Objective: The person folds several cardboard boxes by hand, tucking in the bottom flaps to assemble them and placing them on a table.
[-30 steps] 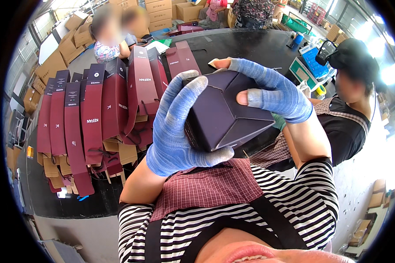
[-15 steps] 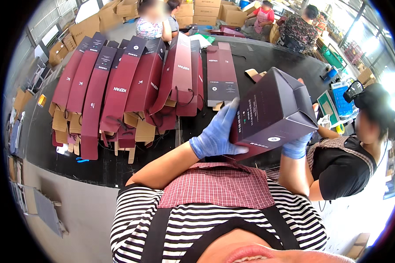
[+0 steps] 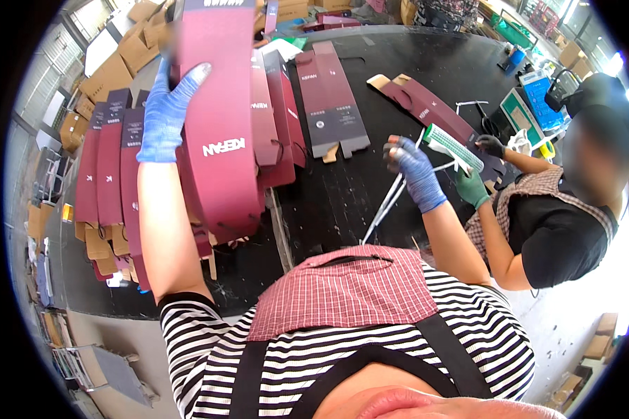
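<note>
My left hand [image 3: 166, 119], in a blue glove, grips the left side of a long maroon box [image 3: 220, 105] with a dark end and a black cord. The box is raised over a row of similar maroon boxes [image 3: 110, 167] at the left. My right hand [image 3: 416, 171], also gloved in blue, hovers over the black table with its fingers half bent and apart, and nothing shows between them. Thin white strips [image 3: 381, 213] run just behind it. Right beside it lies a green-and-white roll [image 3: 454, 148], touched by a co-worker's green-gloved hand [image 3: 472, 186].
A flat maroon box [image 3: 330, 101] lies mid-table, another [image 3: 433, 108] farther right. Black scissors [image 3: 490, 126] and a green-and-white device [image 3: 521, 112] are near the co-worker [image 3: 566, 209], who stands close at my right. Cartons [image 3: 112, 77] are stacked beyond the table.
Both hands held a box at the right; now my left hand holds a box over the row at the left. My right hand has let go and is lower right. My view has shifted.
</note>
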Available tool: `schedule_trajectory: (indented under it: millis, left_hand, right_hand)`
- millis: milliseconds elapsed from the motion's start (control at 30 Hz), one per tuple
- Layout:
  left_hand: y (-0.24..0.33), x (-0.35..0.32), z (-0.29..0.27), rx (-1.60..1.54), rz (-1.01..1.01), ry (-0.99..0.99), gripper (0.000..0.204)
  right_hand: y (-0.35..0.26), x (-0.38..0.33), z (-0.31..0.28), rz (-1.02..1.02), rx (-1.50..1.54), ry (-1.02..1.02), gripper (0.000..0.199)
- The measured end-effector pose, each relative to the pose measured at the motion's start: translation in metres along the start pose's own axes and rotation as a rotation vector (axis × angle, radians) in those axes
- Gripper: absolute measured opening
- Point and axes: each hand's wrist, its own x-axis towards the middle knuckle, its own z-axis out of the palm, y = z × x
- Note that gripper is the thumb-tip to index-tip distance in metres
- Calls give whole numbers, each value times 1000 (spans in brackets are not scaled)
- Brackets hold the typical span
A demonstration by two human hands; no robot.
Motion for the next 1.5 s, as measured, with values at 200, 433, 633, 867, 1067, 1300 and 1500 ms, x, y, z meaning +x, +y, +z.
schedule_trajectory:
  millis: [200, 433, 633, 867, 1067, 1300, 1500]
  left_hand:
    - [-121, 96, -70, 655, -85, 135, 99]
    - [-165, 74, -15, 1268, -483, -440, 101]
    - [-219, 39, -41, 1271, -186, -350, 91]
    - [-179, 30, -11, 1351, -192, -317, 93]
    - [-135, 2, 9, 1472, -260, -307, 92]
    - [-67, -52, 92, 1103, 405, -583, 84]
    - [-107, -122, 162, 397, 729, -629, 68]
  right_hand:
    - [86, 74, -8, 343, -124, 17, 48]
    - [151, 169, -32, 412, -267, 181, 33]
    - [192, 188, -18, 617, 143, 159, 18]
    - [194, 203, -28, 530, -49, 85, 7]
    - [123, 179, -28, 524, 217, 110, 2]
    - [-11, 58, -27, 108, 273, -24, 10]
    - [-66, -24, -6, -99, 241, -25, 21]
